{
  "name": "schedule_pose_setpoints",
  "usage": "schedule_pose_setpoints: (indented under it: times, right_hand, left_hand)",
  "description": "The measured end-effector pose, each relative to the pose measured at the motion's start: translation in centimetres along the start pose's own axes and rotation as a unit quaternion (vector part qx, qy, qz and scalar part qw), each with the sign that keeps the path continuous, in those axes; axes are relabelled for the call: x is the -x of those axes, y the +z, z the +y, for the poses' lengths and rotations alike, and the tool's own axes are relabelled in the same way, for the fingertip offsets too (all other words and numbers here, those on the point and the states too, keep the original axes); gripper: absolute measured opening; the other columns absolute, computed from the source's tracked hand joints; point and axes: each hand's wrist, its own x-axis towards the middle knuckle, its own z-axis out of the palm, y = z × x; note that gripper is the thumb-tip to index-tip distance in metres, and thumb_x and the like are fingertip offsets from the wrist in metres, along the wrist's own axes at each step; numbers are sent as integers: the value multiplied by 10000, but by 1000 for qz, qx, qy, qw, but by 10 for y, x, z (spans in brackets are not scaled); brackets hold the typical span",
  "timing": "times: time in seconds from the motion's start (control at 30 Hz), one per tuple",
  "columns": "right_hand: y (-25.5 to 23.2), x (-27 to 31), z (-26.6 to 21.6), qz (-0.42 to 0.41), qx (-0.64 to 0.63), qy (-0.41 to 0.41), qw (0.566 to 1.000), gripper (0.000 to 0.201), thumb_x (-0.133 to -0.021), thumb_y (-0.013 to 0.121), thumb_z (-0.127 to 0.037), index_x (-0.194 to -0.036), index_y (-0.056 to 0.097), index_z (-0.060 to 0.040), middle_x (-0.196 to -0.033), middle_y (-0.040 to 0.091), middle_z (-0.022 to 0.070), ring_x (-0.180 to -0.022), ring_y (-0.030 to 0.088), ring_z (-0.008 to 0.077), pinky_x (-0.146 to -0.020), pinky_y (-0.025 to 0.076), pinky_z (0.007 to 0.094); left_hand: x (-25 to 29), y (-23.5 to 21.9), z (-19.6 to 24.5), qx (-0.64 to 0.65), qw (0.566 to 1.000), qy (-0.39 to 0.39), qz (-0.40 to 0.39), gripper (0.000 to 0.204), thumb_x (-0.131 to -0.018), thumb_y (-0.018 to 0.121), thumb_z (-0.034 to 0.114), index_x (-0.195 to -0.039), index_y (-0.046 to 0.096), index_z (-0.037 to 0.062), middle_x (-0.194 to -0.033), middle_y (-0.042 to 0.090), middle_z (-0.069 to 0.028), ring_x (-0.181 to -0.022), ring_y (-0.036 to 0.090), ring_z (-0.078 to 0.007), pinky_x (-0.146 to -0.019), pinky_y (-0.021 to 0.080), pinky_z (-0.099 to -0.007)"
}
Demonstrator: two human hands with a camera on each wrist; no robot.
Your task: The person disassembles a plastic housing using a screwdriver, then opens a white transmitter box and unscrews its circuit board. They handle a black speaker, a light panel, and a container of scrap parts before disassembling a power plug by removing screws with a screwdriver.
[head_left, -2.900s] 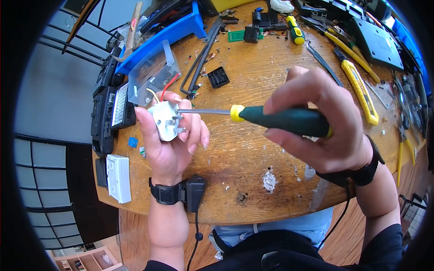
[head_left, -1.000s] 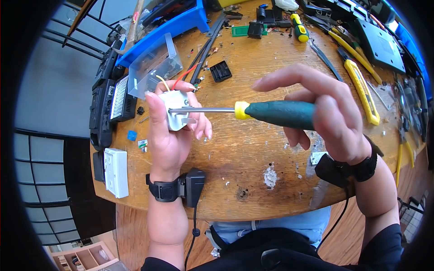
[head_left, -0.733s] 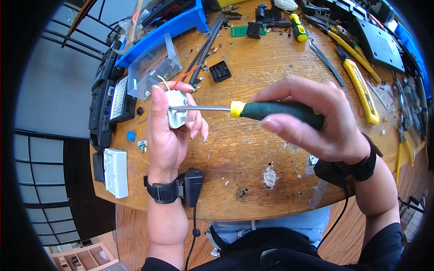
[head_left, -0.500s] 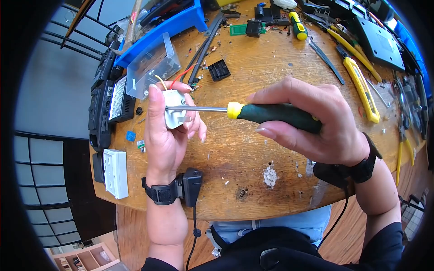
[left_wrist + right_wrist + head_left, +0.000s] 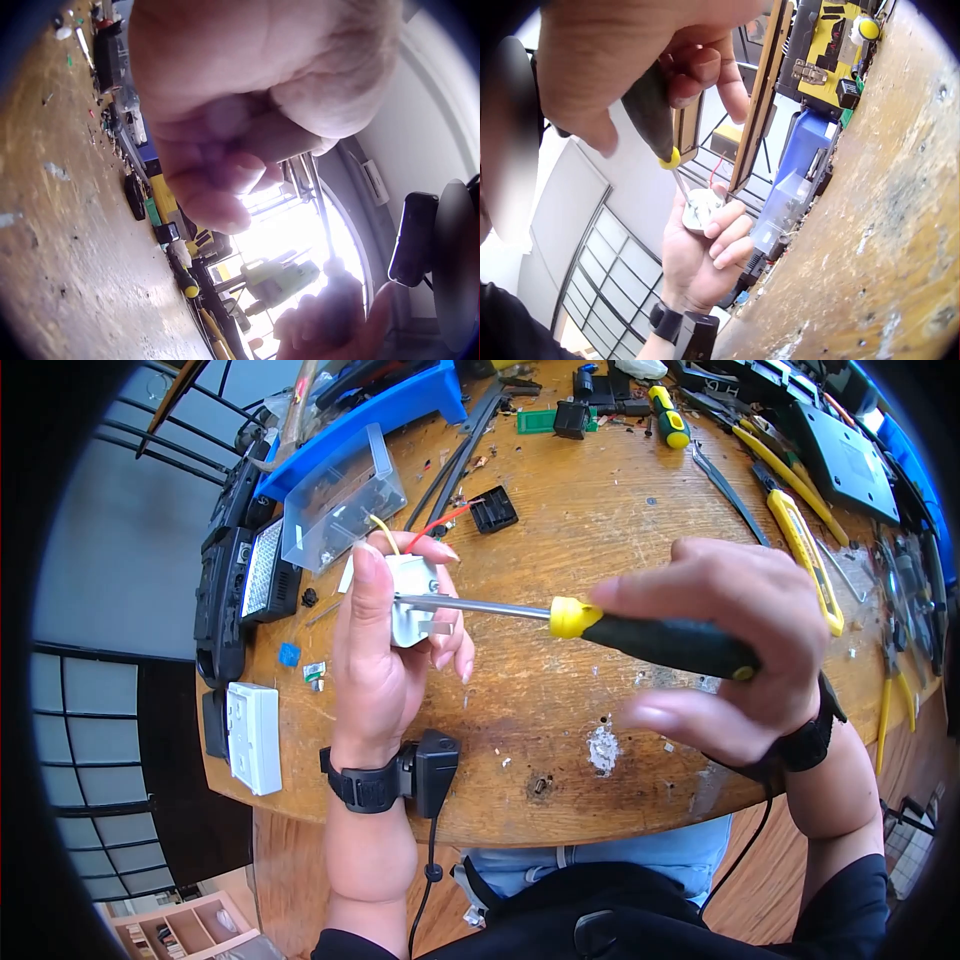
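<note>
My left hand (image 5: 375, 645) holds a white plug (image 5: 408, 632) between thumb and fingers, its flat metal pins facing right. A yellow wire (image 5: 385, 532) and a red wire (image 5: 440, 526) stick out of the plug's far side. The tip of a screwdriver (image 5: 655, 644) with a dark green handle and yellow collar meets the plug's face beside the thumb. My right hand (image 5: 768, 605) has its fingers around the handle's rear, with the thumb spread away from it. In the right wrist view, the screwdriver (image 5: 649, 116) points down at the plug (image 5: 697, 219).
A clear plastic box (image 5: 345, 500) and a blue bin (image 5: 365, 425) stand at the back left. A white socket box (image 5: 254, 738) lies at the left edge. A black battery holder (image 5: 495, 510) is beyond the plug. To the right lie a yellow utility knife (image 5: 803, 555) and pliers (image 5: 890, 670).
The right hand closed on the screwdriver handle, then its thumb swung off as the handle end shifted right and down. Earlier the tip was at another screw near the plug's upper edge.
</note>
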Motion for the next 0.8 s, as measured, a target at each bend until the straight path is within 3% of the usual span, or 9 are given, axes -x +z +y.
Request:
schedule_pose_setpoints:
  times: [0.03, 0.07, 0.13, 0.27, 0.3, 0.4, 0.43, 0.7, 0.8]
  right_hand:
    - [-2, 1, 9, 1, -5, -40, 999, 841, -655, 615, -719, -988, 603, 53, -784, 652, 95, -542, 545, 119, -509, 431, 235]
    - [-4, 3, 6, 1, -5, -40, 999, 841, -655, 615, -719, -988, 603, 53, -784, 652, 95, -542, 545, 119, -509, 431, 235]
    - [-8, 6, -5, -8, -179, 253, 951, 1034, -611, 537, -829, -1115, 519, 74, -817, 661, 114, -572, 571, 115, -546, 454, 226]
    - [1, -1, -1, -3, -296, 292, 910, 1115, -632, 364, -888, -1183, 445, 78, -693, 628, 77, -513, 544, 69, -479, 416, 170]
    - [3, 2, 0, 2, -305, 286, 908, 884, -793, 372, -754, -1125, 508, 54, -627, 591, 47, -472, 524, 63, -440, 386, 173]
    - [0, -3, -2, -31, -257, 314, 913, 629, -921, 382, -546, -1003, 581, 45, -629, 567, 36, -454, 506, 56, -421, 374, 179]
    - [4, -2, -1, 8, -248, 276, 929, 427, -971, 394, -320, -898, 612, 40, -654, 558, 35, -475, 505, 51, -436, 368, 178]
    - [8, -1, 2, 1, -43, 59, 997, 54, -801, 598, 0, -849, 588, 23, -747, 636, 129, -629, 637, 206, -579, 481, 278]
    - [6, -3, -1, -20, -27, 33, 999, 83, -776, 625, -1, -848, 587, 14, -753, 641, 120, -620, 633, 216, -569, 480, 284]
  left_hand:
    - [0, 2, -1, -3, 1000, 0, -1, 567, -937, 320, 554, -1036, 438, 8, -650, 457, -34, -491, 435, -89, -442, 441, -256]
    - [-1, 3, -1, -2, 1000, 0, -1, 567, -937, 320, 554, -1036, 438, 8, -650, 457, -34, -491, 435, -89, -442, 441, -256]
    - [-1, 5, -1, 8, 1000, -6, 16, 590, -929, 311, 571, -1051, 432, 7, -667, 465, -39, -489, 439, -92, -447, 447, -256]
    - [-2, 3, -3, 5, 1000, -2, 22, 595, -928, 308, 574, -1065, 426, 7, -662, 465, -35, -487, 439, -93, -447, 447, -258]
    - [-3, 0, -3, 5, 1000, 3, 20, 593, -928, 311, 573, -1063, 431, 8, -656, 463, -33, -485, 438, -94, -445, 445, -258]
    - [-3, -1, -2, -2, 1000, 0, 22, 587, -930, 317, 569, -1055, 440, 10, -643, 459, -29, -480, 435, -93, -435, 439, -255]
    - [-2, -1, -2, -7, 1000, -7, 25, 583, -930, 321, 567, -1049, 445, 10, -636, 456, -26, -478, 433, -92, -429, 433, -253]
    - [-1, -3, 0, -26, 998, -32, 40, 580, -928, 336, 568, -1041, 449, 11, -632, 447, -20, -484, 431, -82, -415, 416, -239]
    - [-1, -3, 0, -26, 998, -39, 38, 582, -927, 336, 570, -1042, 447, 11, -634, 441, -19, -488, 432, -80, -415, 416, -238]
